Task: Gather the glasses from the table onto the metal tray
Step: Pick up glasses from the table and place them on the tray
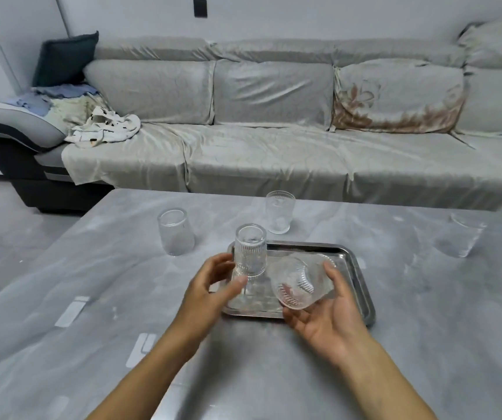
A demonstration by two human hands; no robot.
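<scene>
A metal tray (354, 268) lies in the middle of the grey table (425, 344). My left hand (210, 286) grips a tall ribbed glass (250, 251), held upright over the tray's left side. A round ribbed glass (299, 281) rests tilted on its side in my right hand (328, 316), above the tray's near right part. Three more glasses stand on the table off the tray: a rounded glass (176, 232) to the left, a tall patterned glass (279, 211) behind the tray, and a wide tumbler (460, 237) far right.
A long grey sofa (274, 153) runs behind the table, with crumpled cloths (104, 128) on its left end. Bare floor (7, 231) lies left of the table. Pale rectangular reflections (72, 310) show on the table's near left.
</scene>
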